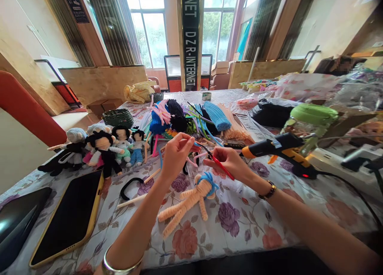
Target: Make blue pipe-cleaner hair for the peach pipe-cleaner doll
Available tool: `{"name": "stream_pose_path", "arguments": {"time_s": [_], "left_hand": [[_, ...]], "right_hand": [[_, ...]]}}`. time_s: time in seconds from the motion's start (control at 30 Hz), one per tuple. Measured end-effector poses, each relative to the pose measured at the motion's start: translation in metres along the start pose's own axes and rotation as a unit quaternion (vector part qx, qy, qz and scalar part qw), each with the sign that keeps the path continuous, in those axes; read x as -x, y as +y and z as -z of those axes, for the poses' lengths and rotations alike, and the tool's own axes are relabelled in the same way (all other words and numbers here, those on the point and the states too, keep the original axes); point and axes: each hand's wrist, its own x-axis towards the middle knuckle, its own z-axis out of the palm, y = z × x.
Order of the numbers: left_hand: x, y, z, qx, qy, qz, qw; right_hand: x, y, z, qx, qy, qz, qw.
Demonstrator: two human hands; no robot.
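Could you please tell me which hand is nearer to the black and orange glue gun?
The right hand, close to the glue gun's nozzle end. The left hand is farther from it, on the other side of the right hand.

Single head-worn view, forward and down, close over both hands (228,161) and flowered tablecloth (233,239), windows (151,35) beyond.
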Motion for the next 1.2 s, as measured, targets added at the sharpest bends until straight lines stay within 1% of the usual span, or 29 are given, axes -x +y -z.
{"name": "stream_pose_path", "arguments": {"time_s": [0.1, 0.2, 0.33, 0.53, 0.63, 0.73, 0.87, 1.1, 1.2], "left_hand": [[0.0, 0.0, 0.0, -0.013, 0.002, -0.006, 1.0], [0.0, 0.0, 0.0, -0.042, 0.013, -0.027, 0.999], [-0.001, -0.001, 0.0, -0.086, 0.036, -0.048, 0.995], [-0.002, -0.004, 0.003, -0.103, 0.06, -0.057, 0.991], [-0.002, -0.005, 0.004, -0.088, 0.057, -0.066, 0.992], [-0.003, -0.007, 0.003, -0.037, 0.058, -0.053, 0.996], [-0.001, -0.006, 0.0, 0.017, 0.068, -0.039, 0.997], [0.003, -0.003, -0.006, 0.016, 0.097, -0.064, 0.993], [0.003, -0.005, -0.006, 0.014, 0.098, -0.072, 0.992]], "right_hand": [[0.0, 0.001, 0.0, 0.002, 0.011, 0.005, 1.0], [0.0, 0.001, -0.001, -0.005, 0.019, -0.001, 1.0], [-0.001, 0.001, -0.003, -0.061, 0.032, -0.016, 0.997], [0.0, -0.004, -0.003, -0.114, 0.03, -0.043, 0.992], [-0.001, -0.002, -0.004, -0.104, 0.025, -0.038, 0.994], [-0.001, 0.003, -0.006, -0.079, 0.043, -0.021, 0.996], [-0.001, 0.005, -0.008, -0.076, 0.065, -0.014, 0.995], [0.0, 0.002, -0.008, -0.028, 0.09, 0.008, 0.996], [0.001, 0.002, -0.009, -0.023, 0.091, 0.01, 0.996]]}}
